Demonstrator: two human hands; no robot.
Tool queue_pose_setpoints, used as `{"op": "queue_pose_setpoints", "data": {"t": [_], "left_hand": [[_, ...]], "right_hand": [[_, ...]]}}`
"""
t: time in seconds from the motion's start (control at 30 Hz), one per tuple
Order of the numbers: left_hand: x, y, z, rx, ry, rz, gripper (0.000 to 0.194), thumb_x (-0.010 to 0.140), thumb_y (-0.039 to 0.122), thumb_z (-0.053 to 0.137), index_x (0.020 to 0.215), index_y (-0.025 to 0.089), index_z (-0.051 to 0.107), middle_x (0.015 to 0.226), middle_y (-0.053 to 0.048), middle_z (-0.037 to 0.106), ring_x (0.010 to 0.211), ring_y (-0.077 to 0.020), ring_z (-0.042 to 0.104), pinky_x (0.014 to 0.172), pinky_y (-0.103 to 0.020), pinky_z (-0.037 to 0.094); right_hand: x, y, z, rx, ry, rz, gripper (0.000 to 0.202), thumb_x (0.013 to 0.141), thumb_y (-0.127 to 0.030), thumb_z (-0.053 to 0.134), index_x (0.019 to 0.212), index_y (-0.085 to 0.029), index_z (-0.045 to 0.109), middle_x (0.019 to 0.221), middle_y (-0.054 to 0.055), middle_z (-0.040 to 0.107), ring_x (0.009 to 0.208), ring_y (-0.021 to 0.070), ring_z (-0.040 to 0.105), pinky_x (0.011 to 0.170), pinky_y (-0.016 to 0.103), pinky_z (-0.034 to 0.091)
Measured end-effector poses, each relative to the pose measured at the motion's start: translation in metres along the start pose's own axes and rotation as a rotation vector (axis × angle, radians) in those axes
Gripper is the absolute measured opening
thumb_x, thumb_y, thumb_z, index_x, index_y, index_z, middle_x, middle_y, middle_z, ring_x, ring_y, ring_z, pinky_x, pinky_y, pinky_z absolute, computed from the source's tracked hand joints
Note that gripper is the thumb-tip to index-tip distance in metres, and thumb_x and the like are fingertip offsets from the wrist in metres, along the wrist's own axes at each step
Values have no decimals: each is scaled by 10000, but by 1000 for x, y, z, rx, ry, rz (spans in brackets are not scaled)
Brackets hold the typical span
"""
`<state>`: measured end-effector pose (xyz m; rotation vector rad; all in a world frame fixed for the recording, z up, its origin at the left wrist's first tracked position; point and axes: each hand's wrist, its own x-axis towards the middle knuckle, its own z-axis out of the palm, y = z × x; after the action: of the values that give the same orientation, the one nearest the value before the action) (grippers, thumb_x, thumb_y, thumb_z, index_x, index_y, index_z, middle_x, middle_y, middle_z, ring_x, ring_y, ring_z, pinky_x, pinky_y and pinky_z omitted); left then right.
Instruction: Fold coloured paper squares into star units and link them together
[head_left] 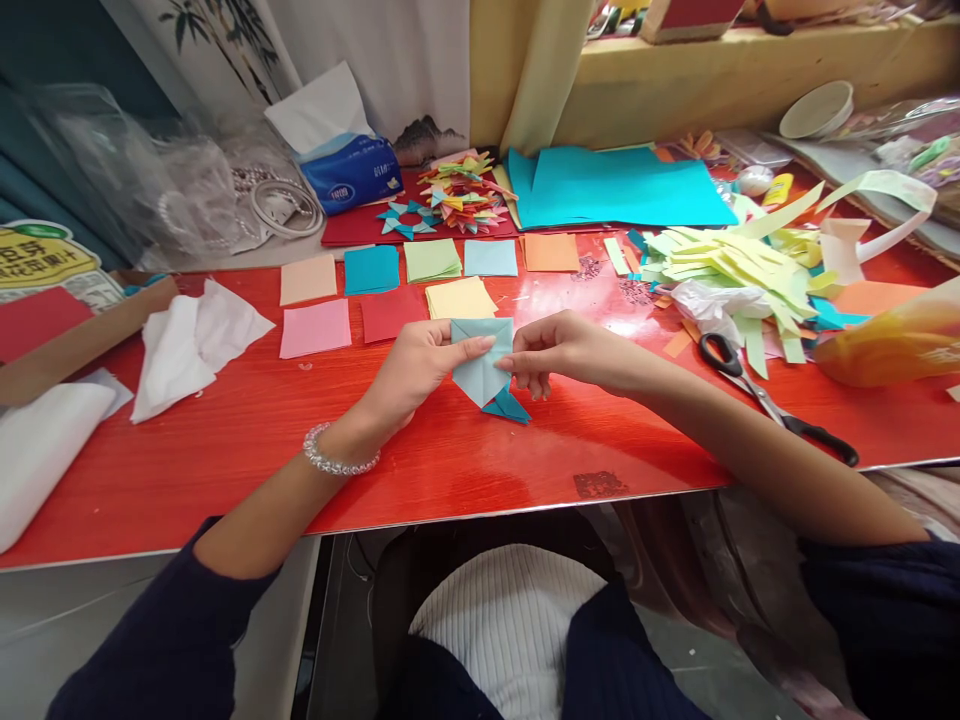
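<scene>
A light blue sheet of folded paper (480, 362), with two lower corners turned in to a point, is held above the red table (420, 470). My left hand (412, 372) pinches it from the left, thumb lying across its front. From the right, my right hand (559, 352) grips its edge between thumb and fingers. Just below it lies a folded darker blue paper piece (508, 405), partly covered. Beyond my hands sit small stacks of square paper, among them red (390, 314), yellow (460, 299), pale blue (490, 258) and pink (316, 329).
Black-handled scissors (772, 400) lie at right, beside a heap of paper strips (735, 262). Folded paper rings (465, 195) and large blue sheets (615, 190) are at the back. A tissue pack (349, 170) stands back left, crumpled tissues (191, 345) nearer.
</scene>
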<state>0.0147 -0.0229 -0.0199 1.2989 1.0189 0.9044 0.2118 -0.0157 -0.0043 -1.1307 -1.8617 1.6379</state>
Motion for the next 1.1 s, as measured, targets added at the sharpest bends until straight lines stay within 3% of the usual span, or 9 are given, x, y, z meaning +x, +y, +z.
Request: {"op": "queue_pose_setpoints", "data": {"t": [0.23,0.4,0.53,0.73,0.9,1.0,1.1], "left_hand": [[0,2,2,2,29,-18,320,688,413,753,797,115,705,779,-64,708,675,-136,619,626,-248,491],[2,7,-7,62,-23,-12,278,690,379,747,800,128,699,762,-32,690,673,-119,596,627,-231,458],[3,13,-13,135,-27,-23,292,673,393,743,787,128,695,747,-22,673,672,-118,581,649,-244,445],[0,13,-7,187,-200,-77,228,677,347,745,745,142,671,738,-11,649,715,-110,580,681,-229,438],[1,6,-3,-2,-26,12,164,728,303,711,758,168,622,701,34,577,559,-40,478,521,-166,390],[1,4,-3,-143,32,-11,190,726,295,717,793,173,589,772,23,615,617,-59,570,558,-169,464],[-1,6,-1,-126,-30,-53,199,733,295,712,836,163,603,830,-1,636,676,-86,620,585,-185,506]], "right_hand": [[0,4,-1,-62,-32,-61,277,766,-371,706,669,-146,576,578,-3,587,537,88,559,511,218,430],[-3,-3,-2,-94,-121,-41,261,823,-363,645,691,-143,594,623,12,607,600,105,583,575,235,455],[-4,-8,-2,-42,15,-37,237,851,-318,612,679,-155,603,627,12,586,591,100,550,570,238,444],[0,-3,-1,120,271,-116,174,828,-312,640,755,-155,629,722,17,576,631,93,535,560,229,431],[4,1,1,289,294,-172,372,815,-510,620,926,-155,626,862,51,625,733,120,600,609,233,489],[5,4,8,261,206,-141,351,788,-475,666,898,-144,629,802,45,641,690,118,614,604,232,498],[5,8,12,258,195,-91,255,803,-379,666,809,-127,627,699,34,641,595,98,601,586,230,491]]}}
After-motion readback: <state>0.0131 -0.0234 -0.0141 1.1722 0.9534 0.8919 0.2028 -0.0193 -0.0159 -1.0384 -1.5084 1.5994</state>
